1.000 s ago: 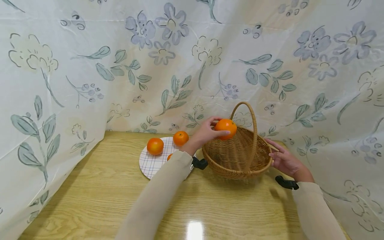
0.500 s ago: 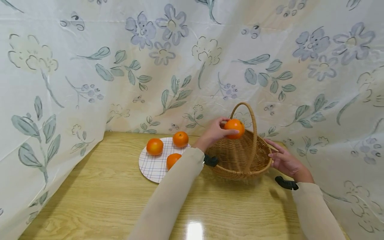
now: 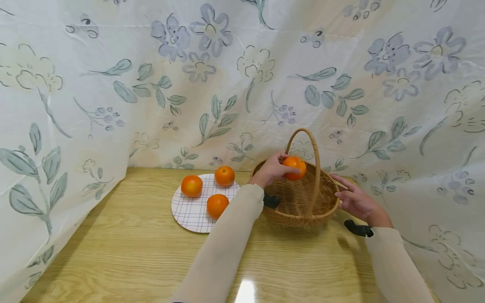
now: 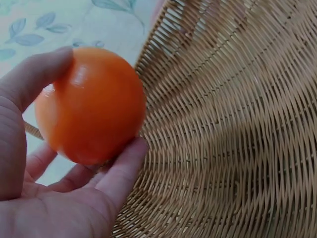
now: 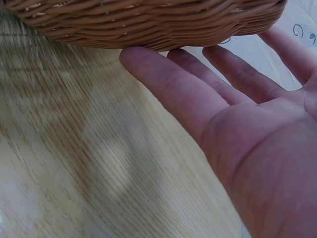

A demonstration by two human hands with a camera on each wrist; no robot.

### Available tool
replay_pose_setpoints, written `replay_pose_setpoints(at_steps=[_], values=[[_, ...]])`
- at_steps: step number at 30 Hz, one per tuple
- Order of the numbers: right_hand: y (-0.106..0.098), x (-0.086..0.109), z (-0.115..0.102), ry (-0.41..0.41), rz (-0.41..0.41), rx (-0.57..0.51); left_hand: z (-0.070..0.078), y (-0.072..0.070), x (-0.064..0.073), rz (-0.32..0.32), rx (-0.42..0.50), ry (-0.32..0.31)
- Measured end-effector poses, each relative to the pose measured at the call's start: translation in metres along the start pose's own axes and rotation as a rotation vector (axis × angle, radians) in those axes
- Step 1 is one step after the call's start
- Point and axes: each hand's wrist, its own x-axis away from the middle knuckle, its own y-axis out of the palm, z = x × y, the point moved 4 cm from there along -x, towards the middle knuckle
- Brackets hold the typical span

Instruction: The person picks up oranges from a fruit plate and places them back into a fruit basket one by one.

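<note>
My left hand (image 3: 271, 170) grips an orange (image 3: 294, 169) between thumb and fingers, over the left part of a wicker basket (image 3: 322, 216) with a tall arched handle. In the left wrist view the thumb lies on top of the orange (image 4: 96, 109) and the fingers curl beneath it, beside the woven inner wall (image 4: 223, 129). At the basket's right end is my right hand (image 3: 359, 204). Its straight fingers (image 5: 173, 87) rest against the wicker edge (image 5: 148, 25) in the right wrist view. No fruit shows inside the basket.
Left of the basket, a round checked plate (image 3: 185, 216) carries three oranges, one of them (image 3: 217, 205) close to the left sleeve (image 3: 231, 235). Everything stands on a light wooden table (image 3: 125, 244). A floral curtain (image 3: 212, 101) hangs behind and along both sides.
My left hand has carried the orange rightward and then slightly down over the basket. The plate's front orange came out from behind the sleeve. My right hand stays at the basket; the view shifted slightly.
</note>
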Motion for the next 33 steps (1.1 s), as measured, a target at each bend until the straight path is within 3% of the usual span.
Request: replay_pose_setpoints(at_steps=[11, 21, 33], values=[[-0.001, -0.003, 0.001, 0.013, 0.011, 0.021, -0.007, -0.002, 0.000, -0.029, -0.069, -0.114], [-0.001, -0.002, 0.000, 0.016, 0.020, 0.025, -0.009, 0.000, 0.000, -0.047, -0.396, -0.141], [-0.003, -0.002, 0.000, 0.018, 0.017, 0.038, -0.017, 0.002, 0.003, -0.041, -0.364, -0.198]])
